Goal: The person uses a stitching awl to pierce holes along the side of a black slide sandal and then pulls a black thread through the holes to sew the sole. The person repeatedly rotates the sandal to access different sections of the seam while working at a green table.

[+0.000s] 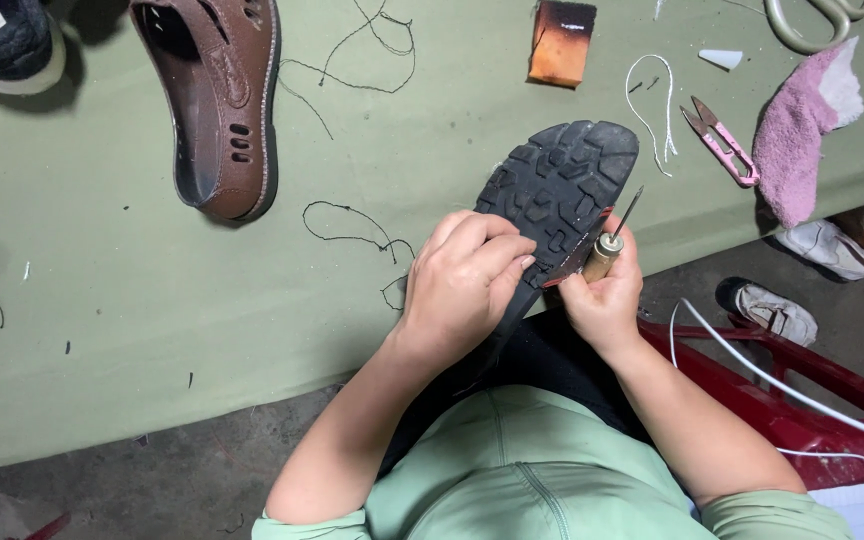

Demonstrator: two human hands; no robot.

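A black shoe [562, 185] lies sole-up at the near edge of a green table [152, 300], its lugged tread facing me. My left hand [464, 280] is wrapped over the shoe's heel end, gripping it. My right hand [602, 295] holds a wooden-handled awl [612, 240] with its thin metal needle pointing up beside the shoe's red-trimmed edge. A white cord [782, 385] runs off to the right, near my right forearm.
A brown sandal [217, 100] lies at the back left and a dark shoe [2, 40] sits in the corner. Pink thread snips [720, 142], a pink cloth [802, 125], an orange block [562, 42], scissors [817, 20] and loose threads lie on the table. A red stool [812, 385] and shoes stand below right.
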